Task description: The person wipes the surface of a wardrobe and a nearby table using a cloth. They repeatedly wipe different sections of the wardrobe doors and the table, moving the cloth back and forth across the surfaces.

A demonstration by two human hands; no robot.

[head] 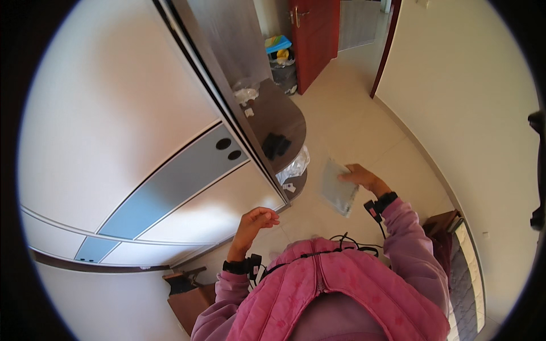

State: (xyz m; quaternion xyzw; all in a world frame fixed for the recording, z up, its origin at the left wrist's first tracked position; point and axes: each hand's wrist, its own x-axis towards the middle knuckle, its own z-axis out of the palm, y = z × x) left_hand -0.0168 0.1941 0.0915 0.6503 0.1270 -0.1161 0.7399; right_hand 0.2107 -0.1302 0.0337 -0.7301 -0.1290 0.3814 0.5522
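Observation:
My right hand (362,176) grips a thin, pale grey-green cloth (339,192) by its upper right edge. The cloth hangs flat and slightly blurred above the tiled floor, with a ragged-looking lower right edge; whether it is a rag or a folded towel I cannot tell. My left hand (257,221) is raised near the lower corner of the wardrobe's sliding door (192,179), its fingers curled loosely with nothing visible in them. Black bands with small boxes and cables sit on both wrists.
Rounded corner shelves (281,115) hold a dark folded item (276,145) and plastic bags (296,166). A red door (315,38) stands ajar beyond, beside stacked bags (282,70). Brown wooden furniture (192,304) is at lower left; a mattress (465,281) lies at right.

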